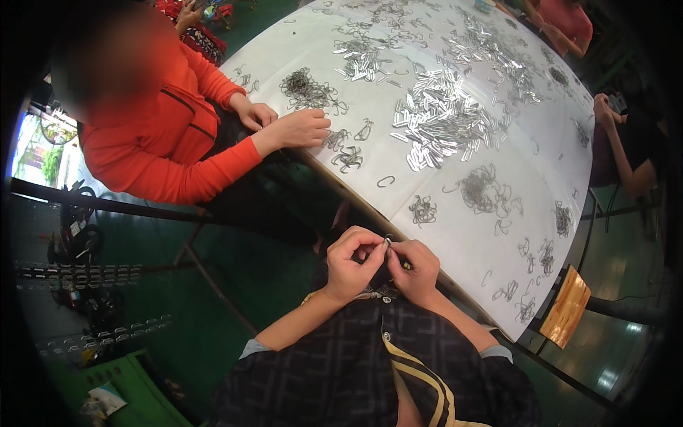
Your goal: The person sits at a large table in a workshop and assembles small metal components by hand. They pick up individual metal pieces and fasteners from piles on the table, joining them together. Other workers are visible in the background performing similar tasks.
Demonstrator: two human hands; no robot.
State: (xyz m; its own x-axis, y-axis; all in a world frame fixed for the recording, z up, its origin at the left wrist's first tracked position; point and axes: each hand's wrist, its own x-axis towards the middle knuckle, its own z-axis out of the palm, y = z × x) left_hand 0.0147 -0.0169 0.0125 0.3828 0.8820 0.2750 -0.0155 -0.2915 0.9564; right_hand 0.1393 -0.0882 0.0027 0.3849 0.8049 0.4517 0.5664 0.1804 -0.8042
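Note:
Close to my body, at the table's near edge, my left hand and my right hand meet with fingers pinched together. Between their fingertips is a small metal hook; its curved top shows, and the fingers cover the rest. Beyond my hands, a small pile of wire hooks lies on the white-covered table. A larger heap of grey wire hooks sits to its right. Further in lies a big heap of shiny flat metal strips.
At the left, a person in a red jacket works at the table edge. Another person in dark clothes sits at the right, and one in pink at the far side. A wooden stool stands by the right corner.

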